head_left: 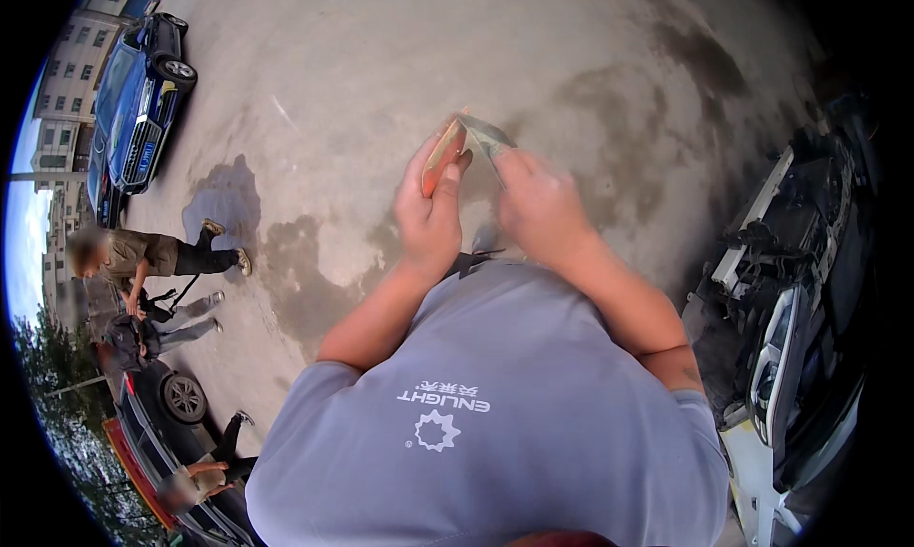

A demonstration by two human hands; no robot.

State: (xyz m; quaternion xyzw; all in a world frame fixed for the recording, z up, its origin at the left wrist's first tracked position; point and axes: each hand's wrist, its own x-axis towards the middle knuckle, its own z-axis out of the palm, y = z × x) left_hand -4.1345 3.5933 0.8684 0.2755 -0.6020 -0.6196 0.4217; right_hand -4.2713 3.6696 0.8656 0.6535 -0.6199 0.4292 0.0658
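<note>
In front of my grey shirt, both my hands meet over a small, flat, folded piece. My left hand (pixel 430 209) is closed round its orange-red part (pixel 442 155), with the thumb along the near side and the fingers behind. My right hand (pixel 543 199) pinches a grey-green flap (pixel 489 138) that slants down from the same top point. The two parts form a peak where they touch. Whether they are one folded sheet or two separate pieces I cannot tell. My right fingertips are partly hidden behind the hand.
Grey concrete ground (pixel 381 52) with dark wet stains lies ahead. A stripped white car front (pixel 762 376) with its headlight exposed stands close on my right. To the left are a blue car (pixel 133 119), a dark car (pixel 171 404) and several people, one walking (pixel 152 254).
</note>
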